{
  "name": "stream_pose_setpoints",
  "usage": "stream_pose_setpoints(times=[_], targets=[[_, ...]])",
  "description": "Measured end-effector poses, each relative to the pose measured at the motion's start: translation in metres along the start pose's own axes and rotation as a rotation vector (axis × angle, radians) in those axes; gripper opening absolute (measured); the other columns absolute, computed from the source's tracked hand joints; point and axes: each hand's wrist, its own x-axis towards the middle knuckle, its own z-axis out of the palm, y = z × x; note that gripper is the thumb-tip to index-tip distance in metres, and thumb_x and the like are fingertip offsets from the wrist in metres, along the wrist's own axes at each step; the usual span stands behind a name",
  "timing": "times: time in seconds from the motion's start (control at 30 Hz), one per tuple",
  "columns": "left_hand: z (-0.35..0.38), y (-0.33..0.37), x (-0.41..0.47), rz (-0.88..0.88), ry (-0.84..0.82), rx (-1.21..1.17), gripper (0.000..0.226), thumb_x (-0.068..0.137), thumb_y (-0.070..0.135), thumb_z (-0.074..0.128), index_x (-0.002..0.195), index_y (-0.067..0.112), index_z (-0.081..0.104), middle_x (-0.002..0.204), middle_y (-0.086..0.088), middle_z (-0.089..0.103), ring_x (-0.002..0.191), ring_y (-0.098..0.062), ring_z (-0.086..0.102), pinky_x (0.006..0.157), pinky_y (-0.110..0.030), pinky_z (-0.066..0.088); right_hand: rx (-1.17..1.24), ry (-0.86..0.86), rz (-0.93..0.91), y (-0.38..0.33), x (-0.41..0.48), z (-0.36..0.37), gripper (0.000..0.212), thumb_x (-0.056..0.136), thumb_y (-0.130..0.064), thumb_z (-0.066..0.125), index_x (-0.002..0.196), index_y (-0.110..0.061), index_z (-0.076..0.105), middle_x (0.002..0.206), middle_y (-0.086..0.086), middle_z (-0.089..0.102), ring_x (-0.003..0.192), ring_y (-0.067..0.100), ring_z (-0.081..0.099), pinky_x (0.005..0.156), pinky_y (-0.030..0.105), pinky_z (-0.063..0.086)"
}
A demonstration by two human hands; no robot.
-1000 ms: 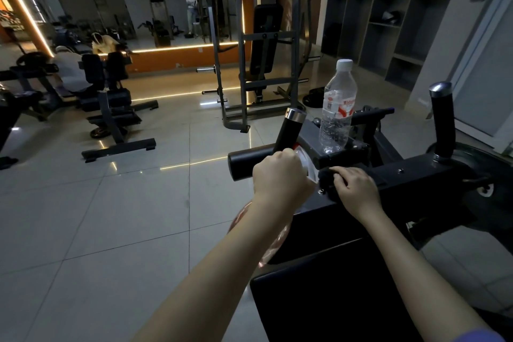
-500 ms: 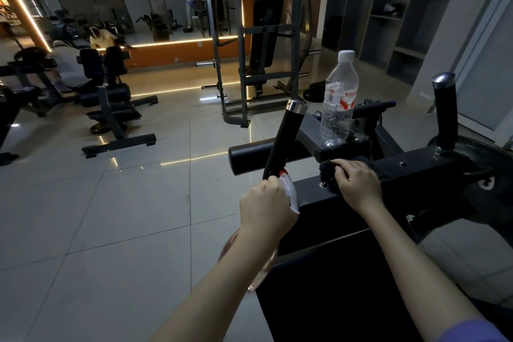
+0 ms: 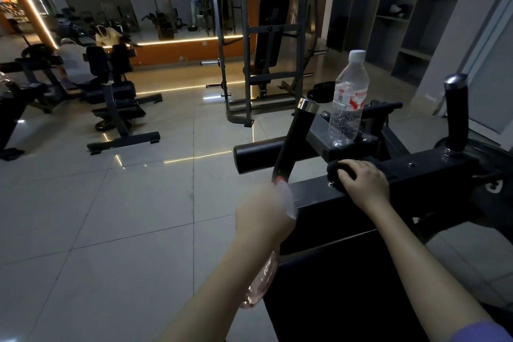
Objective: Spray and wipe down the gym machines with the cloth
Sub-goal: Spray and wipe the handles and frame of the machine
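Observation:
A black gym machine fills the lower right, with two upright black grips: the left handle and the right handle. My left hand grips a pink-tinted spray bottle, whose white and red head points at the base of the left handle. Most of the bottle hangs hidden behind my wrist. On the machine's frame my right hand holds a dark cloth bunched under its fingers.
A clear water bottle with a white cap stands on the machine's crossbar. A padded roller sticks out to the left. Other benches and a rack stand across the tiled floor. Grey shelving lines the right wall.
My left hand has drawn the spray bottle back and down, away from the left handle. The right hand stays on the cloth at the same spot on the frame.

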Motion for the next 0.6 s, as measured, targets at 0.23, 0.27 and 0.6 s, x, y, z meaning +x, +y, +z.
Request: stream_pose_setpoints(times=[0.23, 0.27, 0.6], targets=[[-0.021, -0.007, 0.006, -0.066, 0.069, -0.246, 0.022, 0.093, 0.023, 0.043, 0.102, 0.005, 0.052, 0.075, -0.004, 0.050, 0.072, -0.026, 0.055, 0.057, -0.034, 0.045, 0.245, -0.005, 0.196, -0.025, 0.004, 0.001, 0.027, 0.094, -0.017, 0.049, 0.114, -0.005, 0.063, 0.109, 0.019, 0.065, 0.106, 0.034, 0.054, 0.082, 0.033, 0.039], [-0.019, -0.009, 0.006, -0.071, 0.073, -0.262, 0.022, 0.093, 0.022, 0.044, 0.101, 0.004, 0.053, 0.074, -0.004, 0.050, 0.071, -0.026, 0.055, 0.059, -0.036, 0.047, 0.365, -0.010, 0.241, -0.032, 0.005, -0.001, 0.027, 0.095, -0.017, 0.048, 0.113, -0.004, 0.063, 0.108, 0.019, 0.065, 0.104, 0.033, 0.055, 0.079, 0.029, 0.038], [-0.010, -0.026, 0.010, -0.143, 0.081, -0.304, 0.014, 0.091, 0.022, 0.042, 0.081, 0.013, 0.043, 0.064, 0.001, 0.042, 0.057, -0.015, 0.041, 0.047, -0.028, 0.030, 1.309, 0.135, 0.398, -0.151, 0.018, -0.040, 0.037, 0.100, -0.039, 0.037, 0.135, -0.029, 0.044, 0.126, -0.003, 0.049, 0.114, 0.017, 0.048, 0.093, 0.025, 0.042]])
